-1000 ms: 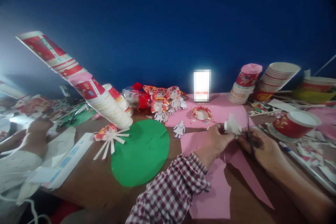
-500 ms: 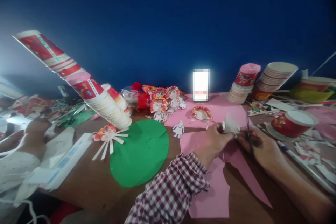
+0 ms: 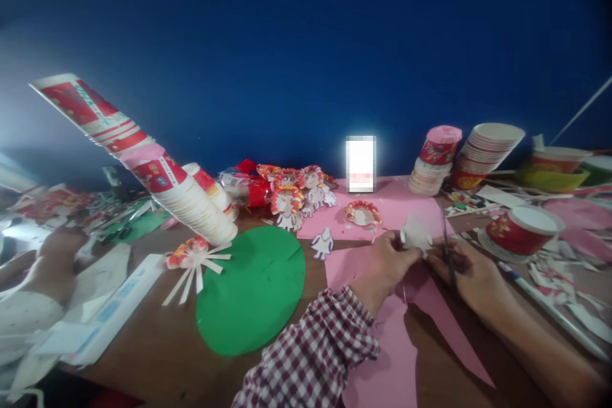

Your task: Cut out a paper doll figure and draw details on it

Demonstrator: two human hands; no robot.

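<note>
The left hand [image 3: 388, 262] pinched a white paper cutout [image 3: 415, 233] between thumb and fingers, and the right hand [image 3: 471, 271] was curled around dark scissors [image 3: 448, 261] just beside it. Below lay pink paper [image 3: 396, 357], with a green paper oval [image 3: 251, 293] to the left.

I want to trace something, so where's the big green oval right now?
In the head view, the big green oval lies left of the left hand and its checked sleeve, with white paper strips at its upper-left edge.
</note>
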